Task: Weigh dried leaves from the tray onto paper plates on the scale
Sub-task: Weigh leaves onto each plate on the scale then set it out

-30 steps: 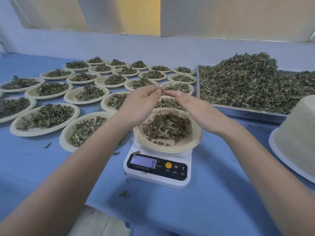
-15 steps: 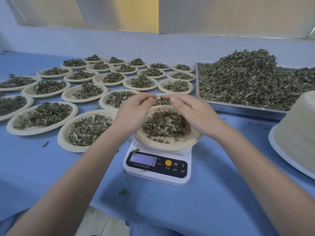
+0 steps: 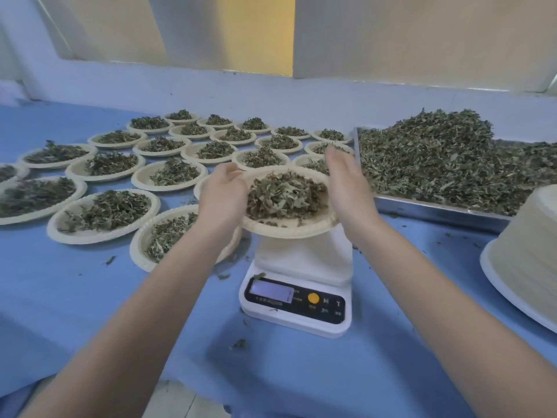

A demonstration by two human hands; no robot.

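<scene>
A round cream paper plate (image 3: 289, 229) heaped with dried green leaves (image 3: 286, 196) is held between both hands above the weighing platform of the white digital kitchen scale (image 3: 297, 297), clear of it. Being round it has no long axis; it sits nearly level, its open face up, the far rim tipped up very slightly. The left hand (image 3: 223, 191) cups the plate's left edge, its fingers curled round the rim, and the right hand (image 3: 346, 182) is against the right edge with fingers straighter and close together, reaching past the far rim; how its thumb lies cannot be told. Half a second ago the plate rested on the scale and both hands were over the leaves with fingertips nearly meeting; now the hands have parted to the sides and the plate has risen, baring the white platform. The scale's dark panel shows a pale lit display whose digits are too blurred to read, an orange round button, and the letters "M" and "T"; the small print under them is illegible. Left of the scale, many filled paper plates (image 3: 105, 212) cover the blue tablecloth (image 3: 75, 297). To the right stands the metal tray (image 3: 437, 212) piled with loose leaves, and nearer, a stack of empty paper plates (image 3: 530, 242).
</scene>
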